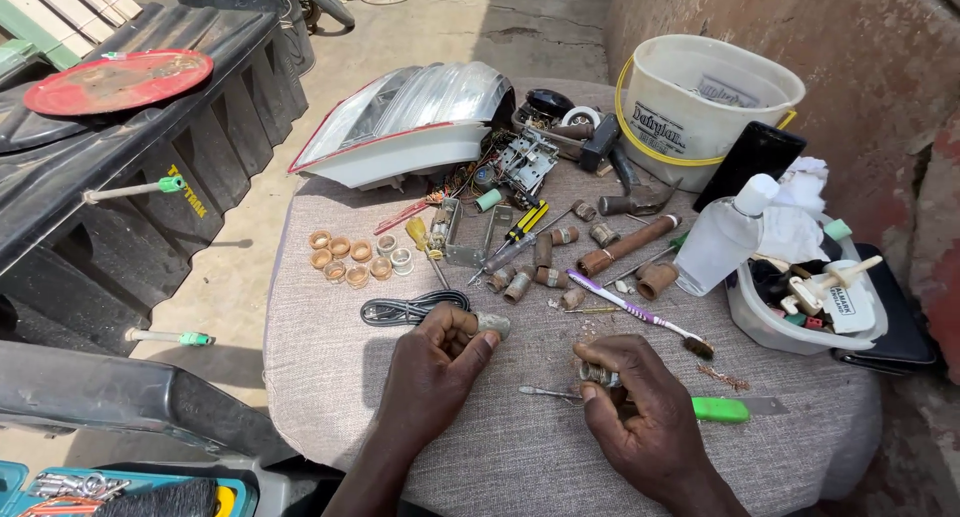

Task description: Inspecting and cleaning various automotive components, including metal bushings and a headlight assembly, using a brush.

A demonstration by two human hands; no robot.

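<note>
Two hands (pixel 440 362) (pixel 630 407) grip small, dull, cylindrical metal fittings (pixel 492 324) over grey woven cloth (pixel 330 377).

Over the grey cloth-covered table (pixel 400 457), the left hand (pixel 435 362) and right hand (pixel 640 407) each pinch a small metal fitting.

The small grey metal fitting (pixel 492 324) pokes out sideways from the left hand (pixel 435 362), pinched at the fingertips. The other fitting (pixel 598 374), a stubby ribbed metal piece, sits mostly buried in the right hand (pixel 640 402), both just above the cloth-covered bench (pixel 500 447).
</note>
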